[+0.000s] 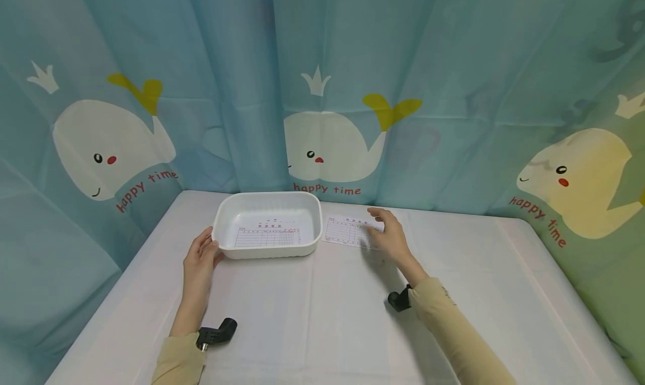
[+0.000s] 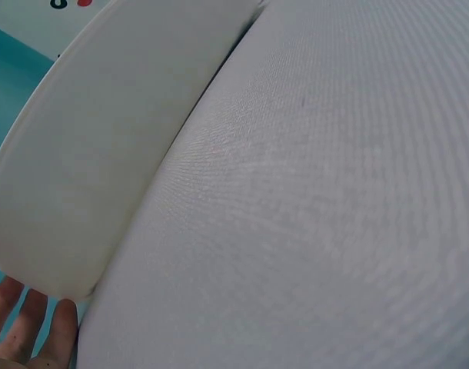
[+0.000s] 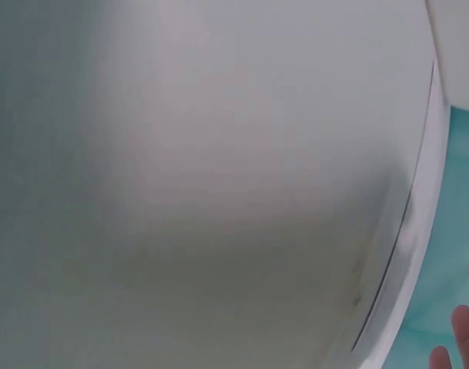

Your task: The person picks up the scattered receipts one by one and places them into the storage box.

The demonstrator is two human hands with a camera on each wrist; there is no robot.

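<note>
A white plastic tub [image 1: 267,252] stands at the back left of the table, with a printed paper form [image 1: 267,238] lying in it. My left hand [image 1: 200,253] holds the tub's left end near the front corner; in the left wrist view its fingers [image 2: 61,334] are against the tub's end wall. Just right of the tub a second printed form [image 1: 347,231] lies flat on the table. Over that form's right part is my right hand [image 1: 390,236], thumb and fingers apart. It covers some of the print, and I see nothing between its fingers.
White cloth covers the table [image 1: 312,318]. Behind it hangs a blue-green curtain [image 1: 242,94] with whale prints, close to the back edge. Each wrist wears a black camera, the left one [image 1: 219,333] low over the cloth.
</note>
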